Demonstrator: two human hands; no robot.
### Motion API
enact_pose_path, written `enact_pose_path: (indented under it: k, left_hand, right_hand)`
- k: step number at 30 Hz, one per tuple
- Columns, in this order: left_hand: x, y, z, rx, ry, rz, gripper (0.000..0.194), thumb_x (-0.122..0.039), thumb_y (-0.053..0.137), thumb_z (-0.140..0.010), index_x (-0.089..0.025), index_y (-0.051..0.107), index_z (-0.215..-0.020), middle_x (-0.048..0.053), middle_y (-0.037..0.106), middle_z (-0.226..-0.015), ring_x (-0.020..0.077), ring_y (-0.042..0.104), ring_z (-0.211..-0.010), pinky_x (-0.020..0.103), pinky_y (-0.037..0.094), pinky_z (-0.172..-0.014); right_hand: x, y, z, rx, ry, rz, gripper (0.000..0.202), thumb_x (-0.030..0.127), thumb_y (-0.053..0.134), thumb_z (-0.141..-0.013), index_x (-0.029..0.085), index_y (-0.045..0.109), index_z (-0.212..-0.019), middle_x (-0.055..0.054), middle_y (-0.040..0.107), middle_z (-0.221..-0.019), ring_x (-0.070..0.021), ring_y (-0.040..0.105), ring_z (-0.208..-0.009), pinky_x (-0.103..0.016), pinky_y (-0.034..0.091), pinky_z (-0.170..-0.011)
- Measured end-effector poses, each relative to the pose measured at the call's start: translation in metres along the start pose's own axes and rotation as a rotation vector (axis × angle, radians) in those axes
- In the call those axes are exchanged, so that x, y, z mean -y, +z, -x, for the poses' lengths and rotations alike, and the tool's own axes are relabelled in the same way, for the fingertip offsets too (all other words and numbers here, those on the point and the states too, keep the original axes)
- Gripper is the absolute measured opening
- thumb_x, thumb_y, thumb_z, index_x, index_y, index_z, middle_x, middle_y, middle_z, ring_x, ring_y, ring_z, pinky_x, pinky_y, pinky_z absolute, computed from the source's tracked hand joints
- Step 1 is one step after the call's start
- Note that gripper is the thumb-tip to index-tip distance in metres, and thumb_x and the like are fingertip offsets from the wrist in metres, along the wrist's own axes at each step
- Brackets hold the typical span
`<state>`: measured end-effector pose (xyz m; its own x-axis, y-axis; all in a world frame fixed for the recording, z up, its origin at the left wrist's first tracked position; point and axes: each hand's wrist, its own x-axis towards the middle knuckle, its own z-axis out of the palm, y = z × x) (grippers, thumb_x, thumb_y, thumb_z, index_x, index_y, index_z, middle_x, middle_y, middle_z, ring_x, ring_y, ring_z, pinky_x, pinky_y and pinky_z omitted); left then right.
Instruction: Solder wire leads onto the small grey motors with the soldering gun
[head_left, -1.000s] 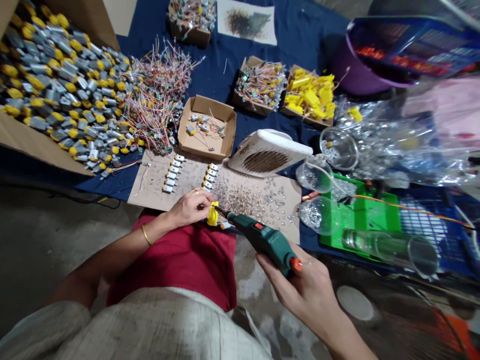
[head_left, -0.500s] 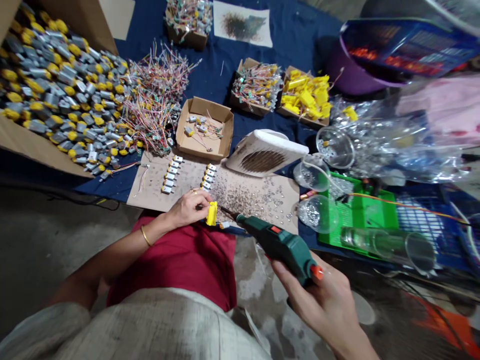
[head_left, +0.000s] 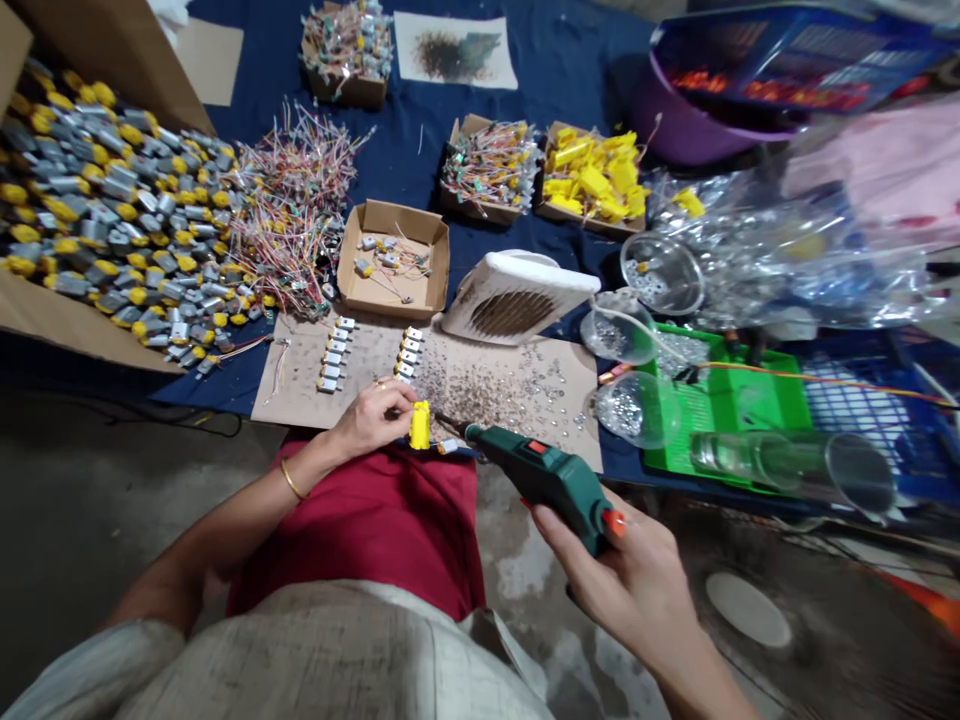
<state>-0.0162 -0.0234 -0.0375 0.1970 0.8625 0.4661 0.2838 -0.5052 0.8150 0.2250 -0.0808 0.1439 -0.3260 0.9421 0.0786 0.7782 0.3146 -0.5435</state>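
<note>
My left hand (head_left: 377, 417) pinches a small yellow plastic housing (head_left: 420, 426) at the front edge of the cardboard sheet (head_left: 525, 440). My right hand (head_left: 626, 570) is wrapped round a dark green electric screwdriver (head_left: 551, 475) with orange-red buttons. Its thin dark tip points left and reaches the right side of the housing; whether they touch I cannot tell. A small grey motor (head_left: 448, 446) lies just under the tip. Behind my left hand, two rows of small motors (head_left: 335, 355) with yellow ends stand on the cardboard. Small metal bits lie scattered over its middle and right.
A large carton (head_left: 97, 330) of motors stands left, beside a wire heap (head_left: 292, 200). A small box (head_left: 394, 290) with wired motors, a white vent-like frame (head_left: 521, 295) and a box of yellow housings (head_left: 592, 185) stand behind. Plastic cups (head_left: 630, 410) and a green tray (head_left: 780, 390) are at right.
The view has shifted slightly. Both hands keep their holds on the yellow housing and the screwdriver, and the tip stays by the housing's right side.
</note>
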Motion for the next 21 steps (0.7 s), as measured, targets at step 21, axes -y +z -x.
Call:
enact_pose_path:
  k: [21]
  left_hand:
    - [-0.002, -0.002, -0.003, 0.006, 0.029, -0.04, 0.01, -0.015, 0.06, -0.082, -0.017, 0.059, -0.073, 0.006, 0.071, -0.082, 0.0151, 0.067, -0.079, 0.033, 0.054, -0.077]
  right_hand:
    - [-0.013, -0.001, 0.018, -0.134, 0.187, 0.003, 0.04, 0.045, 0.058, -0.089, 0.021, 0.053, -0.058, 0.001, 0.05, -0.047, -0.0124, 0.047, -0.043, -0.026, 0.036, -0.043]
